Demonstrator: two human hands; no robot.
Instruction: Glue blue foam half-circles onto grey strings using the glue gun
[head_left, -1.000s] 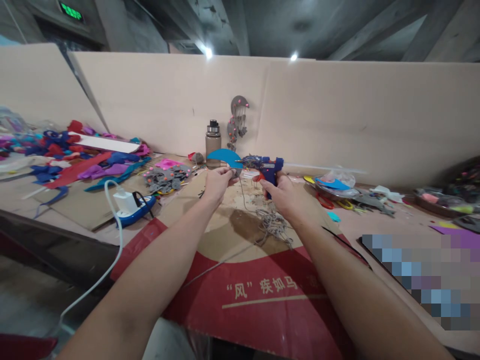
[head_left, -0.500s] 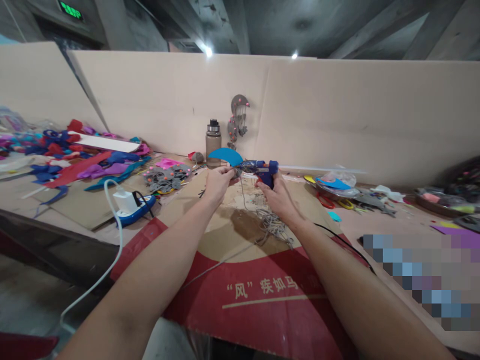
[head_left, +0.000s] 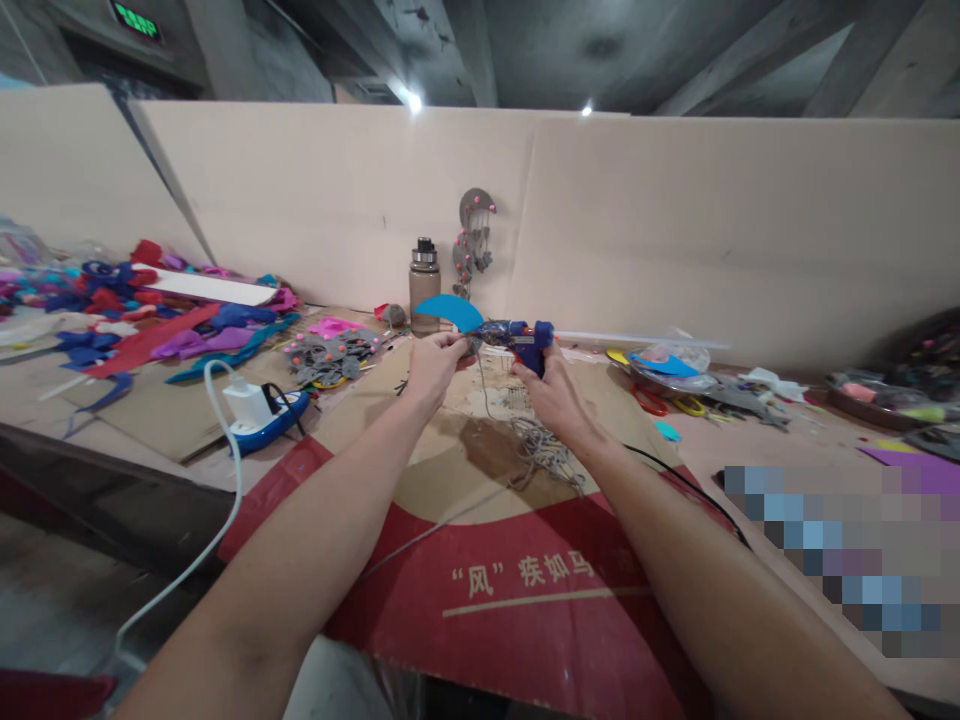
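Observation:
My right hand (head_left: 551, 385) is wrapped round the handle of a blue glue gun (head_left: 525, 338), its nozzle pointing left. My left hand (head_left: 436, 368) pinches a blue crescent-shaped piece (head_left: 448, 310), which looks like felt, right at the nozzle tip. From the left fingertips a grey cord (head_left: 484, 385) hangs down towards a loose tangle of grey cord (head_left: 546, 455) on the cardboard (head_left: 525, 570). Whether the nozzle touches the piece cannot be made out, as the fingers hide the spot.
Behind my hands stand a bottle (head_left: 424, 285) and a grey crescent hanging ornament (head_left: 475, 215) against the board wall. At left are a blue power strip (head_left: 270, 420), grey felt pieces (head_left: 330, 355) and coloured scraps (head_left: 187, 335). A plate (head_left: 675, 380) and scissors (head_left: 690, 406) lie at right.
Both hands keep the same hold, with the glue gun's nozzle at the blue piece. The whole view has shifted very slightly.

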